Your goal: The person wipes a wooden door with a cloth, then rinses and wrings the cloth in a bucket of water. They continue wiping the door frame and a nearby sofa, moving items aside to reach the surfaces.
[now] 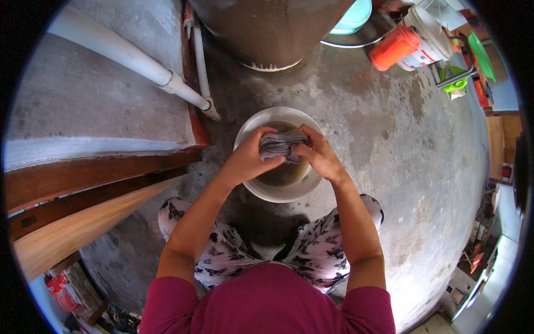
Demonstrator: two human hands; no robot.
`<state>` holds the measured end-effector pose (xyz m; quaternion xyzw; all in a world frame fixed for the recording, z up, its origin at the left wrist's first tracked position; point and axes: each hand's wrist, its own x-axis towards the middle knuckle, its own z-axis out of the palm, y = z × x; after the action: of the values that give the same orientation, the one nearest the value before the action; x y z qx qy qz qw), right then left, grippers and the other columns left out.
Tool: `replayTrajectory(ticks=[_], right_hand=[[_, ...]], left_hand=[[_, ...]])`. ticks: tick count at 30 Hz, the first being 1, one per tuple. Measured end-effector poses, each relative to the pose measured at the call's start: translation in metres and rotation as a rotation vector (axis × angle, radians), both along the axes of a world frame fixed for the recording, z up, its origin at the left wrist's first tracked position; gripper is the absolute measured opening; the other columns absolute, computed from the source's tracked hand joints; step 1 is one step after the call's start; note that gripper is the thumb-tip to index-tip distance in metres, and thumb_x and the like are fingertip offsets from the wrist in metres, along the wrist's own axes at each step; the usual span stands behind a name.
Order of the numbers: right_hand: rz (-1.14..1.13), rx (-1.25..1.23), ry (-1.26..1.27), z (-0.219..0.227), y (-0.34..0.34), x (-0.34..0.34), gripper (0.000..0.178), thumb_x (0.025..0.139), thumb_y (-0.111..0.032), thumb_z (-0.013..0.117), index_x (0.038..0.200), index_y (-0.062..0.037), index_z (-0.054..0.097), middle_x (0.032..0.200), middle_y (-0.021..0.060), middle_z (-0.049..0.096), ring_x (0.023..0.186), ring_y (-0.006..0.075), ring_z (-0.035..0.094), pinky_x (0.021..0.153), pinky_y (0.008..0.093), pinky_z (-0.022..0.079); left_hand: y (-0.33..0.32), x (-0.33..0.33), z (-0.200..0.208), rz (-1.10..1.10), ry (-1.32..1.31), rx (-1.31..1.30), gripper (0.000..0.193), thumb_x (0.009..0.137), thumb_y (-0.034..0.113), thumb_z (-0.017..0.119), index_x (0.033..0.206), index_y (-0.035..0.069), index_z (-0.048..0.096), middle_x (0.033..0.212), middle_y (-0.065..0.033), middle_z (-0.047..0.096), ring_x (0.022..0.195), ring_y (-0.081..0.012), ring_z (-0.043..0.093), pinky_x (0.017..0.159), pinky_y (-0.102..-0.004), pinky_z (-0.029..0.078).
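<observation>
A bunched grey cloth (278, 146) is held between my two hands over a round white basin (283, 193). Murky brownish water (278, 175) lies in the basin, which stands on the floor in front of my knees. My left hand (253, 157) grips the cloth's left end, thumb below and fingers on top. My right hand (321, 155) closes on its right end, with the thumb pressed against the near side. Whether the cloth's underside touches the water cannot be seen.
A large brown vat (272, 33) stands beyond the basin. White pipes (122, 53) run along the wall ledge at left. At the far right are an orange bucket (394, 49) and a white bucket (431, 42). The grey concrete floor (411, 167) shows damp patches.
</observation>
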<state>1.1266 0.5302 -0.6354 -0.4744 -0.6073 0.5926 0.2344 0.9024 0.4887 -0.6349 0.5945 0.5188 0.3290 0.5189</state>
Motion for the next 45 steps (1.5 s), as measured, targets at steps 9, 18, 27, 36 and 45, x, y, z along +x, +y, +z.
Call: replayTrajectory(ticks=[9,18,27,36,45], right_hand=[[-0.192,-0.104,0.314,-0.014,0.004,-0.001,0.021,0.087,-0.008,0.062,0.106,-0.0009,0.056,0.095,0.0044,0.060,0.094,0.0149,0.055,0.085,0.0286,0.045],[-0.118,0.577,-0.365,0.001,0.002,0.003,0.027,0.090,-0.011,0.065,0.115,-0.0027,0.062,0.109,0.0170,0.067,0.107,0.0349,0.064,0.093,0.0403,0.051],[-0.159,0.545,-0.190,0.010,0.011,0.011,0.020,0.090,-0.011,0.063,0.108,-0.0030,0.065,0.106,0.0181,0.068,0.101,0.0386,0.065,0.087,0.0453,0.052],[-0.184,0.608,-0.155,0.002,0.016,0.023,0.018,0.092,-0.007,0.063,0.108,-0.0004,0.067,0.102,0.0189,0.071,0.097,0.0318,0.071,0.084,0.0389,0.054],[-0.257,0.520,-0.149,0.006,0.023,0.026,0.016,0.094,-0.008,0.062,0.107,-0.0006,0.068,0.101,0.0179,0.072,0.095,0.0298,0.072,0.083,0.0371,0.056]], left_hand=[[0.005,-0.005,-0.010,-0.220,0.341,-0.458,0.051,0.090,0.030,0.074,0.123,-0.002,0.052,0.118,-0.0263,0.062,0.103,-0.0371,0.066,0.082,-0.0397,0.052],[0.008,0.016,-0.087,-0.291,0.682,-0.098,0.042,0.092,0.017,0.065,0.126,-0.002,0.049,0.115,-0.0241,0.066,0.107,-0.0399,0.065,0.088,-0.0480,0.054],[0.024,0.076,-0.189,-0.521,1.089,-0.392,0.035,0.097,0.020,0.053,0.127,0.009,0.068,0.131,-0.0166,0.066,0.117,-0.0400,0.065,0.093,-0.0537,0.055],[-0.004,0.049,-0.052,-0.598,0.858,0.048,0.019,0.085,0.014,0.065,0.100,0.002,0.065,0.096,-0.0211,0.070,0.091,-0.0426,0.069,0.078,-0.0539,0.055],[-0.014,0.021,0.161,-0.344,0.656,0.167,0.027,0.087,0.018,0.070,0.107,0.003,0.058,0.102,-0.0190,0.063,0.091,-0.0405,0.065,0.078,-0.0491,0.052]])
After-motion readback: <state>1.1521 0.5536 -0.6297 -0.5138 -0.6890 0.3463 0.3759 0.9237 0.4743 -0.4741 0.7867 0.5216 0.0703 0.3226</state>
